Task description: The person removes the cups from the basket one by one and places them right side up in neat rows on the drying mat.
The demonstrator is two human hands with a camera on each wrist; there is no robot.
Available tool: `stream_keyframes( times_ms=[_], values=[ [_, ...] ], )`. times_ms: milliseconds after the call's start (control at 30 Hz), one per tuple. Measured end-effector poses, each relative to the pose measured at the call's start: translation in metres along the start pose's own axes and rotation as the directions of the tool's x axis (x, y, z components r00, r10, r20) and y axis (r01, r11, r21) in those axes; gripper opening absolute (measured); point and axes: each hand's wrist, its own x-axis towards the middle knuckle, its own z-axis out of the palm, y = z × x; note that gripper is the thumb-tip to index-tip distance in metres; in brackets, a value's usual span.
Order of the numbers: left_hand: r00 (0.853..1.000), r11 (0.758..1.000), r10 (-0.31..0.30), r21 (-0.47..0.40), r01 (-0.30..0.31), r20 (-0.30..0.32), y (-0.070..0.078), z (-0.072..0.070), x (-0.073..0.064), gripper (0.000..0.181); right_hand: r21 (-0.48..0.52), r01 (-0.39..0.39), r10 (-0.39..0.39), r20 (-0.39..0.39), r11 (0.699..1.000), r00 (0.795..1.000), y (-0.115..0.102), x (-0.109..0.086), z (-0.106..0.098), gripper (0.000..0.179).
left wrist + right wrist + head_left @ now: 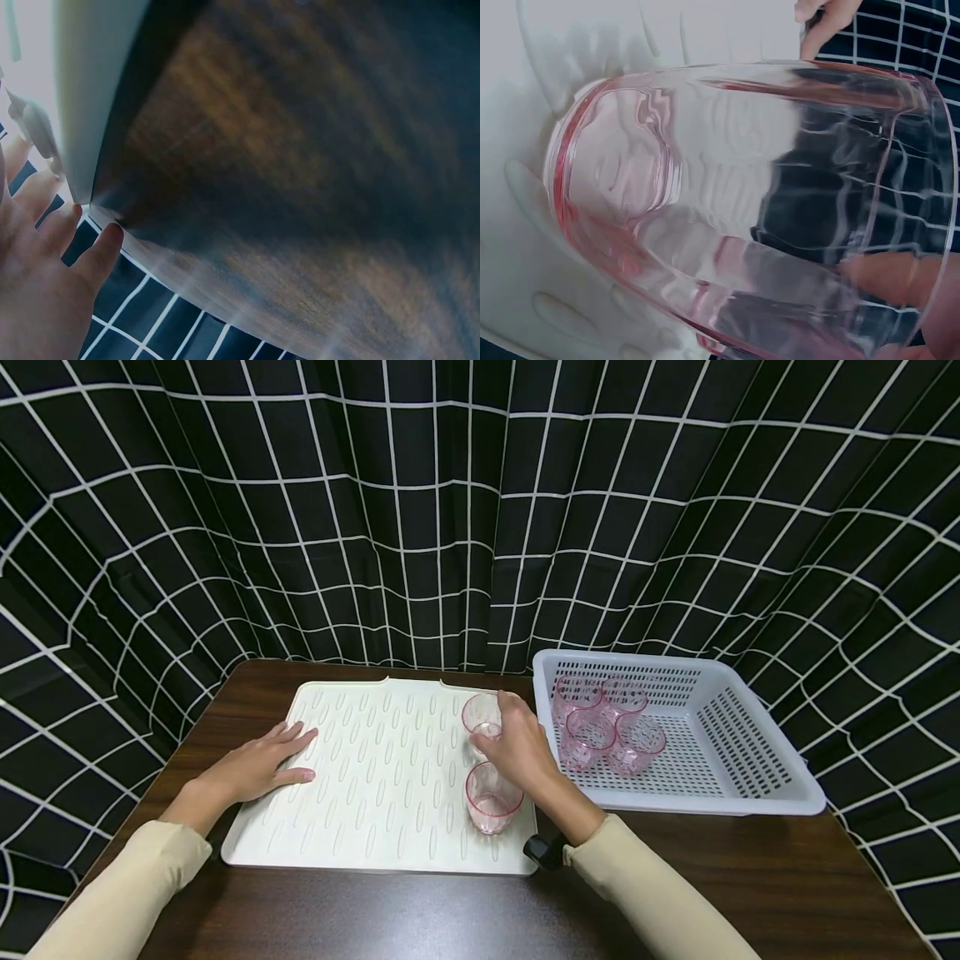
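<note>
My left hand (258, 764) rests flat at the left side of a white ridged draining board (375, 760), fingers spread. In the left wrist view, the fingers of that hand (45, 240) lie along the board's edge. My right hand (517, 743) grips a clear drinking glass (474, 714) with a pink rim, at the board's far right. Just nearer to me, a second pink-rimmed glass (492, 806) stands on the board. A clear pink-tinted glass (727, 150) fills most of the right wrist view, with a finger showing through its side.
To the right, a white perforated plastic basket (757, 760) has several pink-rimmed glasses (588, 739) grouped in its left part. Board and basket sit on a dark wooden table (375, 914). A black curtain (450, 527) with a white grid hangs behind and at both sides.
</note>
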Motion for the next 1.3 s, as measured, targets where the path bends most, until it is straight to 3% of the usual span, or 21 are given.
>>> stream_keyframes(
  times_ms=[333, 700, 1033, 1167, 1300],
  values=[
    [1.000, 1.000, 0.006, 0.020, -0.005, -0.009, 0.000, 0.001, 0.000, 0.081, -0.078, 0.011, -0.008, 0.036, 0.997, 0.999, 0.000, -0.002, 0.007, 0.075],
    [1.000, 1.000, 0.002, 0.013, -0.002, -0.003, -0.001, 0.002, 0.000, 0.084, -0.018, -0.061, 0.062, 0.088, 0.998, 0.994, -0.010, -0.012, -0.008, 0.087],
    [1.000, 1.000, -0.006, 0.013, 0.006, 0.010, -0.001, 0.001, 0.000, 0.085, 0.078, 0.087, -0.094, 0.094, 0.993, 0.991, -0.018, -0.020, -0.051, 0.089],
    [1.000, 1.000, -0.011, 0.008, 0.011, 0.009, -0.001, 0.000, 0.001, 0.086, 0.176, 0.137, -0.159, 0.117, 0.975, 0.980, -0.007, -0.016, -0.071, 0.090],
    [1.000, 1.000, -0.015, 0.005, 0.014, 0.011, -0.001, 0.000, 0.002, 0.086, 0.312, 0.163, -0.224, 0.172, 0.936, 0.959, 0.015, -0.008, -0.091, 0.094]
  ],
)
